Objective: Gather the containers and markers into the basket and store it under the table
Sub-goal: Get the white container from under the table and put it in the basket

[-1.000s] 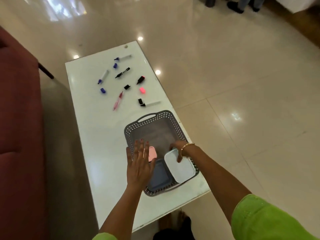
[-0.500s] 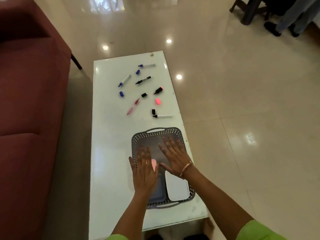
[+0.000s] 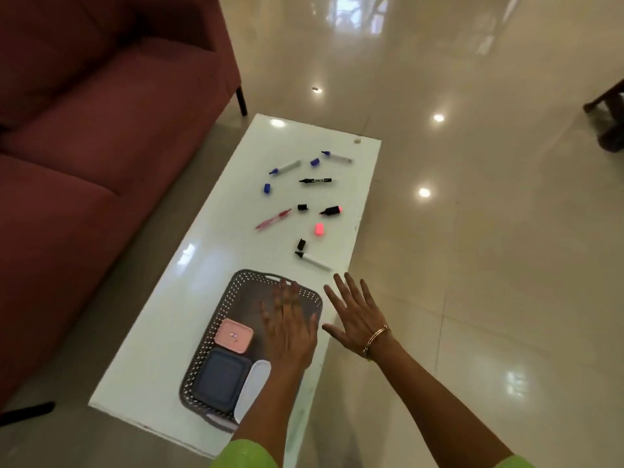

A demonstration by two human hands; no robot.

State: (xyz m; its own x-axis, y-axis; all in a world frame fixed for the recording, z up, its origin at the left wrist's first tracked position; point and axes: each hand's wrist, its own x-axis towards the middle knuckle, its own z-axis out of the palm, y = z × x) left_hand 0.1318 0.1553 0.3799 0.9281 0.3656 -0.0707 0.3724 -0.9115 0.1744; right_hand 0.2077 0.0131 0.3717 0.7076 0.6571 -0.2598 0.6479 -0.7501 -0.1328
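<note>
Bare fingers (image 3: 347, 285) spread wide on both hands, gripping nothing. I see left hand (image 3: 290, 327) flat, palm down, blurred, over the right half of the grey basket (image 3: 216, 315). Right hand (image 3: 356, 317) hovers palm down just right of the basket, at the bench (image 3: 162, 359) edge, bracelet (image 3: 374, 339) on the wrist. Basket sits lower centre of frame on the white bench; inside: pink container (image 3: 234, 335), dark blue container (image 3: 219, 380), white container (image 3: 253, 386) leaning at the right. Markers and loose caps scattered mid-frame beyond the basket: black-tipped marker (image 3: 312, 260) nearest, pink cap (image 3: 319, 229), red pen (image 3: 273, 219), blue markers (image 3: 286, 167) farther up. Maroon sofa (image 3: 101, 130) upper left.
</note>
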